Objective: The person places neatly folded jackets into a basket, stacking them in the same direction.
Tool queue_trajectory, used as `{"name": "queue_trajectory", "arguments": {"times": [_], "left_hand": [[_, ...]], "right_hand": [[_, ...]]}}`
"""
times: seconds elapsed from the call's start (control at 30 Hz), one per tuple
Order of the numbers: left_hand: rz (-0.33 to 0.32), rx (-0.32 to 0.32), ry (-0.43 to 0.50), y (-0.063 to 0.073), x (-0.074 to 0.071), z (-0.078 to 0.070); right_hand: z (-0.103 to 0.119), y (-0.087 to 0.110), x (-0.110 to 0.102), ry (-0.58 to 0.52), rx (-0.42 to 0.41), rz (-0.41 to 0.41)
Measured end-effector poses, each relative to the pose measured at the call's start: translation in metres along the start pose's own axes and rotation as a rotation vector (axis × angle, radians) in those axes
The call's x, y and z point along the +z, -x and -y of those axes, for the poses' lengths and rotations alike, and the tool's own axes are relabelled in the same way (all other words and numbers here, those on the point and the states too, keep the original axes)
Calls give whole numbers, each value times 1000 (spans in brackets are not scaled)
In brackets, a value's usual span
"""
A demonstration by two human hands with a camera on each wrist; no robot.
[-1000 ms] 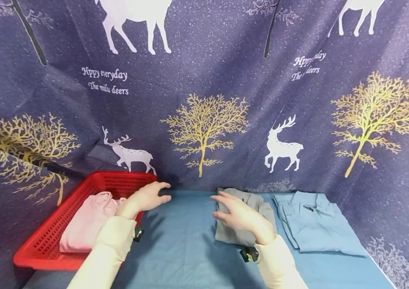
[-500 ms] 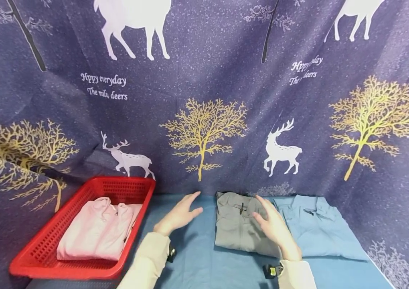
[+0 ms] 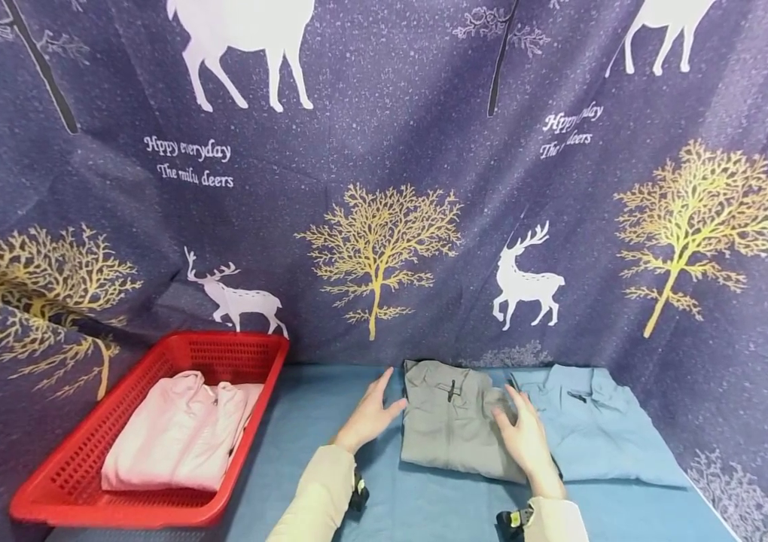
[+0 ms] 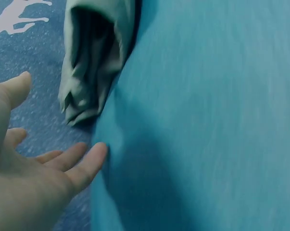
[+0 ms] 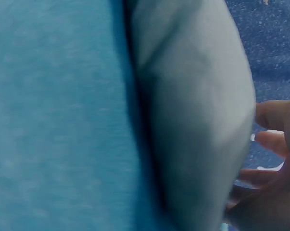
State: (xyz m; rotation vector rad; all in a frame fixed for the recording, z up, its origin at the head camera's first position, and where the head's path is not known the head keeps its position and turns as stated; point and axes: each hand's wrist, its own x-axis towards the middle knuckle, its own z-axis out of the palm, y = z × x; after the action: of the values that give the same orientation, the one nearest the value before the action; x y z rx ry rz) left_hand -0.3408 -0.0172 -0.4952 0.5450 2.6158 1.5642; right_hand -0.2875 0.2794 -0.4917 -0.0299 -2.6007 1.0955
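Observation:
A folded grey shirt with a small dark mark at its collar lies on the blue cloth between my two hands. My left hand is at its left side, fingers spread, the thumb close to the shirt's edge. In the left wrist view the rolled end of the grey shirt stands beyond the spread fingers of the left hand. My right hand overlaps the shirt's right side in the head view, its fingers extended. In the right wrist view the fingers of that hand are partly hidden behind the grey fabric.
A folded light blue shirt lies just right of the grey one. At the left stands a red plastic basket holding a folded pink garment. A dark curtain printed with deer and trees hangs behind the blue tabletop cloth.
My left hand has travelled right, from over the basket to the grey shirt's left side. My right hand has moved from above the grey shirt to its right side.

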Motion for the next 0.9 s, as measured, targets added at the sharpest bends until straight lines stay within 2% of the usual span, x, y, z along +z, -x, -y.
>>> {"name": "queue_trajectory", "arguments": {"times": [0.1, 0.27, 0.37, 0.47, 0.6, 0.7, 0.83, 0.9], "left_hand": [[15, -53, 117, 0, 12, -4], [63, -162, 386, 2, 24, -9], [64, -198, 437, 1, 26, -8], [64, -216, 426, 0, 26, -7], [68, -222, 323, -1, 27, -8], [66, -212, 237, -1, 30, -13], [49, -182, 171, -2, 34, -17], [71, -157, 147, -1, 35, -15]], "right_hand": [[-5, 3, 1, -2, 28, 2], [-9, 4, 3, -19, 72, 19], [-6, 1, 6, -41, 109, 33], [-2, -1, 9, -38, 135, 30], [1, -3, 11, -33, 153, 29], [-1, -3, 12, -66, 183, 36], [-3, -3, 11, -127, 204, 58], [-2, -2, 10, -178, 207, 88]]}}
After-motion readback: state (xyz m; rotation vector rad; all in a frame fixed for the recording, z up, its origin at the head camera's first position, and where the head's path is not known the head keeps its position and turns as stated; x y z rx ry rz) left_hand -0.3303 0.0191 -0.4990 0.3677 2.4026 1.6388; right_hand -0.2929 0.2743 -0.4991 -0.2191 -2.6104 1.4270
